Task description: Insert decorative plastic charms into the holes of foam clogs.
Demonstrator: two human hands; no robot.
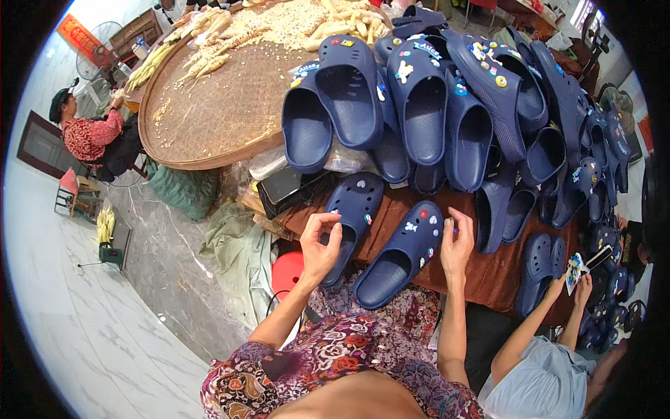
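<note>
My left fingers [328, 222] were curled, thumb and forefinger pinched close over the heel rim of the left clog [351, 213]; whether they held anything small I could not tell. The left hand [319, 246] stood raised, wrist bent back, its forearm running down to seven o'clock. My right fingers [453, 222] were pinched on a small charm [447, 225], just beside the toe of the right clog [403, 253]. The right hand [456, 244] stood upright, palm turned toward nine o'clock, forearm dropping almost straight to six. Both dark blue clogs lay side by side on the brown worktop [488, 276], toes toward one o'clock, each dotted with charms. At twelve o'clock lay a heap of blue clogs [447, 105]; at eleven, a round woven tray [209, 119] with corn. At four o'clock another person's hands [576, 283] held a phone.
</note>
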